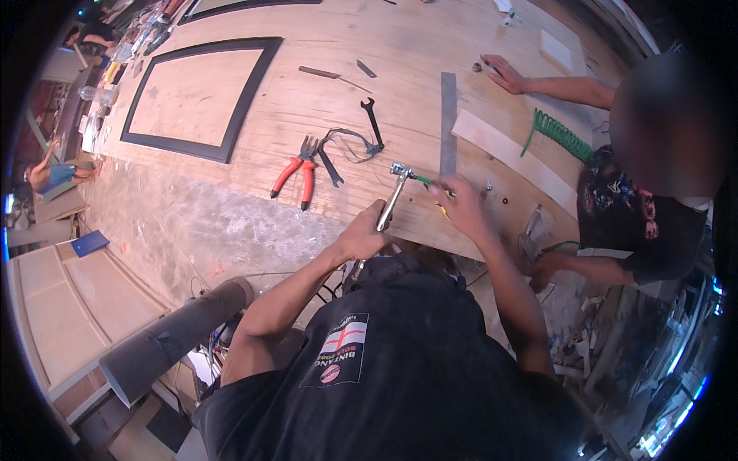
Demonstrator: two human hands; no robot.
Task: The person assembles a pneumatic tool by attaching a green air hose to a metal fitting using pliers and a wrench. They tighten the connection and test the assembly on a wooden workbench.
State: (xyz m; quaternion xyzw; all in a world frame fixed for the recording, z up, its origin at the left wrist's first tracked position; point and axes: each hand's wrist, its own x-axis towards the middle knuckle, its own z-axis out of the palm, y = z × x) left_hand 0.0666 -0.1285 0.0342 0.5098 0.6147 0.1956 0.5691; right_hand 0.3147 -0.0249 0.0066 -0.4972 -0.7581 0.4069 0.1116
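Observation:
My left hand (364,233) is wrapped round a long silver metal tool (394,198) with a blocky head, held slanting at the near edge of the workbench. My right hand (463,206) pinches a slim green-and-yellow tool (422,180), whose green end reaches the silver head; its exact kind is unclear. Left of them lie red-handled pliers (307,173), a short dark spanner (330,167) and a larger open-ended spanner (372,123) beside a loop of dark cord (344,134). A flat grey metal strip (448,123) lies just beyond my right hand.
A co-worker in a dark shirt (623,200) stands at right, one hand (505,75) on the wooden bench (307,100). A pale board (515,161) and green coiled hose (561,134) lie nearby. Farther left are a black frame (250,100), a wooden-handled tool (319,72) and, below, a dark cylinder (177,338).

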